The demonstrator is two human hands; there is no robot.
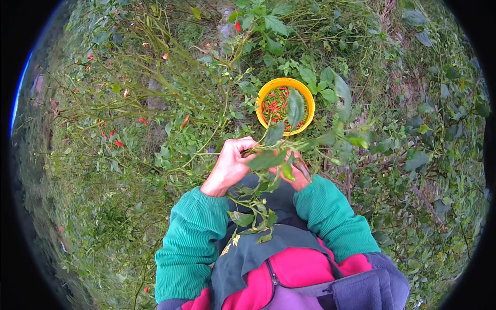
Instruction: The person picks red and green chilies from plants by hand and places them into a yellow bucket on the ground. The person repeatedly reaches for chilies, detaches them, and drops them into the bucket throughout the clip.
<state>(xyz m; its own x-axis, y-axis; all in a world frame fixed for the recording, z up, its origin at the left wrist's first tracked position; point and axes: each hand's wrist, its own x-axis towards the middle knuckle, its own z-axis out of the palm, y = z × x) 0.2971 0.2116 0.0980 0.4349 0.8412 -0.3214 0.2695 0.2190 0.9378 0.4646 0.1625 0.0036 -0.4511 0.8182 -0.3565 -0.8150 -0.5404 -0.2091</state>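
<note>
My left hand point(233, 162) has its fingers curled around a leafy chilli branch point(286, 146) in front of my body. Leaves partly cover my right hand point(296, 176), which is at the same branch a little to the right; what its fingers hold is hidden. A pale green chilli pepper point(287, 171) hangs just in front of that hand. Beyond my hands stands a yellow bucket point(285, 81) holding many small red and green chilli peppers point(276, 104). One large leaf of the branch overlaps the bucket's opening.
To the left spreads a chilli plant with mostly bare stems point(170, 77) and scattered red chillies point(119, 143). Dense leafy plants point(418, 155) fill the right side. A thin dry stick point(428, 205) slants through them. Weeds surround the bucket.
</note>
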